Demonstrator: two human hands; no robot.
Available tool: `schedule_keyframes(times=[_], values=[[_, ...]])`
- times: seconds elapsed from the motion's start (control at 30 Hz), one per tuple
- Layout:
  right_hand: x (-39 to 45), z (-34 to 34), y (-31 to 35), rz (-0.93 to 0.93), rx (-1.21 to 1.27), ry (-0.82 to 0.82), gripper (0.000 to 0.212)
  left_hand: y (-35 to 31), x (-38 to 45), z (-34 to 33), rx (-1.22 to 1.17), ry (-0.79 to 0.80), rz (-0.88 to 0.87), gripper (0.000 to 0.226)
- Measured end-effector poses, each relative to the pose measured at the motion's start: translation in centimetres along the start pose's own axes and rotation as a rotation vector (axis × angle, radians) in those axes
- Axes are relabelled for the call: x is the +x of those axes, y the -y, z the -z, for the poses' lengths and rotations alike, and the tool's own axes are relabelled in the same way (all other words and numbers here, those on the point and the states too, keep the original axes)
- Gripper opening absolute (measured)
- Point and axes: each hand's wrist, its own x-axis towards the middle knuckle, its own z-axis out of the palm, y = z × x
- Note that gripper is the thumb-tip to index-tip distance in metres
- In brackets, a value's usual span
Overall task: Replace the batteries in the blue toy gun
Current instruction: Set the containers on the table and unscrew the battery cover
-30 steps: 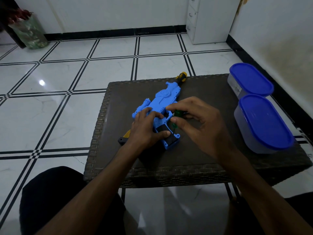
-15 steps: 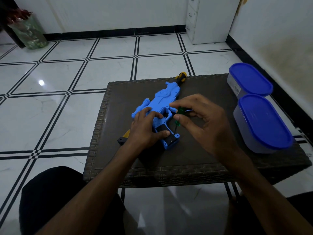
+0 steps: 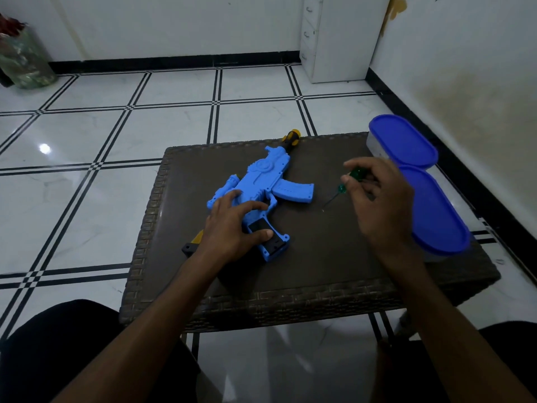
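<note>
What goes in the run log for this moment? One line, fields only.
left hand: pressing blue plastic toy gun on brown wicker table | right hand: holding green-handled screwdriver clear of gun

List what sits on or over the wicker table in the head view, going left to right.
Left hand → blue toy gun → green-handled screwdriver → right hand → two blue-lidded containers, one behind the other at the right edge of the table.
</note>
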Motion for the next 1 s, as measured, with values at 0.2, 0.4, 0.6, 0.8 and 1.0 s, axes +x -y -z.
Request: schedule_keyframes(times=[0.2, 0.4, 0.6, 0.8, 1.0], values=[[-0.8, -1.0, -1.7, -0.045, -0.084, -0.030, 0.015, -0.1, -0.1, 0.1, 0.005, 0.010, 0.014, 0.058], [-1.8, -2.0, -3.6, -0.038, -0.283, 0.117, 0.021, 0.3, 0.1, 0.1, -0.006, 0.001, 0.003, 0.060], [-2.5, -2.2, -3.8, -0.058, -0.334, 0.229, 0.023, 0.7, 0.2, 0.5, 0.063, -0.005, -0.014, 0.065], [-3.6, -2.7, -1.6, -0.121, -0.276, 0.319, 0.020, 0.6, -0.4, 1.2, 0.119, 0.013, 0.027, 0.069], [-4.2, -3.3, -0.5, -0.141, -0.267, 0.438, 0.020, 1.1, -1.7, 1.7, 0.141, 0.005, 0.057, 0.070]])
